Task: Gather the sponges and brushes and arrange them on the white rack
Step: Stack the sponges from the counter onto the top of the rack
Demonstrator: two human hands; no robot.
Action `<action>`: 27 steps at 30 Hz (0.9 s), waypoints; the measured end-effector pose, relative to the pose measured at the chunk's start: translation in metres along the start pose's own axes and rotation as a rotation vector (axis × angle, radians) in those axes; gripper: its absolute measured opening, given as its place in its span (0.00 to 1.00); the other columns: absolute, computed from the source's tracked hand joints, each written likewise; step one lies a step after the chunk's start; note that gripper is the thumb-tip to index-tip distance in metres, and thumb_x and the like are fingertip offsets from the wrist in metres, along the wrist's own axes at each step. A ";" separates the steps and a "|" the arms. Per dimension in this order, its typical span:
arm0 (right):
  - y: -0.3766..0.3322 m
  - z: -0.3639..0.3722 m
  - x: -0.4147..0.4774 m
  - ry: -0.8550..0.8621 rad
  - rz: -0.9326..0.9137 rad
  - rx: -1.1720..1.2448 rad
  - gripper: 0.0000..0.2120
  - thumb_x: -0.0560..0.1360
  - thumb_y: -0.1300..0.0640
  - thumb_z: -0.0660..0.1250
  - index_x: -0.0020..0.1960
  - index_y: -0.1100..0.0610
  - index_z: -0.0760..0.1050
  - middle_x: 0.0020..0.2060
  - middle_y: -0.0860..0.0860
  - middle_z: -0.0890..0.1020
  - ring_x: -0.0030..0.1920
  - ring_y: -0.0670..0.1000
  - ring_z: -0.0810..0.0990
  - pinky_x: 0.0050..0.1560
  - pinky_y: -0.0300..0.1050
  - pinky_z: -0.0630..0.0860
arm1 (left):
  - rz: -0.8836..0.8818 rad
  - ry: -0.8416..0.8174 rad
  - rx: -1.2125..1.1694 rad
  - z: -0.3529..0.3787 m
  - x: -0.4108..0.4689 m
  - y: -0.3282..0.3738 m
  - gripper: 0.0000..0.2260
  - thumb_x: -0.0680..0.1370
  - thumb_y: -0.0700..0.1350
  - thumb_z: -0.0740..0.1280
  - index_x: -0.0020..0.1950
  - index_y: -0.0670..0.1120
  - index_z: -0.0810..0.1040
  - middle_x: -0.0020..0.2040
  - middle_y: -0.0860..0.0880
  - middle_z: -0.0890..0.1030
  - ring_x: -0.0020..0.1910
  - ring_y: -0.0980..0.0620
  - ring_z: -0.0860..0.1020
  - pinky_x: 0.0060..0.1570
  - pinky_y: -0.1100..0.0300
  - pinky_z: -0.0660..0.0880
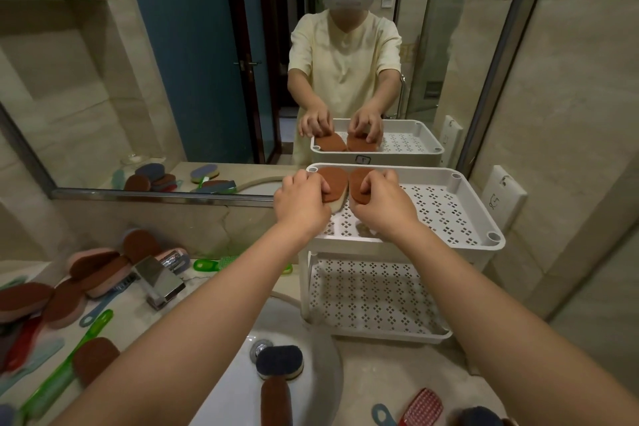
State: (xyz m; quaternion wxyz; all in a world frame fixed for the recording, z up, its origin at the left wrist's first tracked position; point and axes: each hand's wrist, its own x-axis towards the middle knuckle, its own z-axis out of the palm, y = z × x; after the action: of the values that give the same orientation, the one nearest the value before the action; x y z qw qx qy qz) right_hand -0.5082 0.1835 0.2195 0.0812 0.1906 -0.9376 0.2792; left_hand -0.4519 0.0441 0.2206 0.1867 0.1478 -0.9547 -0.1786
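Observation:
A white two-tier rack (449, 218) with perforated shelves stands on the counter against the mirror. On its top shelf, at the far left, lie two oval brown sponges side by side. My left hand (302, 199) grips the left brown sponge (333, 181). My right hand (383, 201) grips the right brown sponge (358, 185). Several more brown and pink sponges (93, 270) lie piled on the counter at the left, among green (69, 367) and blue brushes. A dark-topped sponge (279, 361) and a brown sponge (276, 401) sit in the sink.
A chrome faucet (160, 282) stands left of the white sink basin (311, 373). A red brush (422, 406) and a blue handle (382, 417) lie on the near counter at the right. The rack's lower shelf (373, 297) holds nothing. The mirror reflects me and the rack.

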 end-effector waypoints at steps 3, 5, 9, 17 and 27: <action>-0.004 -0.007 -0.004 -0.049 0.006 -0.006 0.11 0.71 0.51 0.67 0.52 0.52 0.71 0.57 0.51 0.71 0.53 0.54 0.75 0.50 0.50 0.75 | -0.022 -0.095 -0.119 -0.007 -0.001 -0.002 0.16 0.72 0.50 0.68 0.60 0.56 0.76 0.62 0.53 0.73 0.64 0.49 0.67 0.60 0.54 0.68; -0.009 -0.009 -0.012 0.007 -0.037 -0.005 0.12 0.70 0.51 0.66 0.53 0.51 0.73 0.57 0.50 0.72 0.60 0.53 0.71 0.55 0.48 0.73 | -0.043 -0.070 -0.265 -0.009 -0.006 -0.005 0.16 0.73 0.49 0.68 0.61 0.56 0.77 0.61 0.54 0.75 0.63 0.51 0.69 0.60 0.54 0.70; -0.030 -0.008 -0.037 0.117 -0.203 0.239 0.13 0.71 0.55 0.64 0.55 0.49 0.75 0.56 0.45 0.73 0.56 0.44 0.73 0.52 0.42 0.73 | -0.121 0.119 -0.702 -0.012 -0.029 -0.016 0.10 0.77 0.44 0.65 0.57 0.56 0.77 0.59 0.56 0.77 0.59 0.58 0.74 0.54 0.61 0.72; -0.071 0.035 -0.098 0.117 -0.556 0.555 0.13 0.71 0.66 0.62 0.54 0.56 0.77 0.50 0.47 0.78 0.51 0.43 0.77 0.52 0.42 0.77 | -0.224 0.316 -0.905 -0.014 -0.092 -0.066 0.14 0.77 0.36 0.63 0.54 0.55 0.76 0.52 0.57 0.79 0.52 0.61 0.77 0.52 0.65 0.73; -0.078 0.128 -0.131 -0.148 -0.560 0.475 0.15 0.71 0.65 0.63 0.56 0.57 0.78 0.53 0.49 0.79 0.55 0.48 0.77 0.54 0.46 0.75 | -0.461 0.218 -0.824 0.022 -0.153 -0.148 0.14 0.76 0.33 0.62 0.54 0.51 0.75 0.50 0.56 0.79 0.50 0.58 0.78 0.50 0.71 0.72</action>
State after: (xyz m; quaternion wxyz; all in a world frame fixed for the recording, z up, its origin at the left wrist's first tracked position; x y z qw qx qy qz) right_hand -0.3630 0.0931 0.1181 0.0400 0.4727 -0.7617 0.4414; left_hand -0.2930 -0.0278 0.0967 0.2841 0.2872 -0.7217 -0.5621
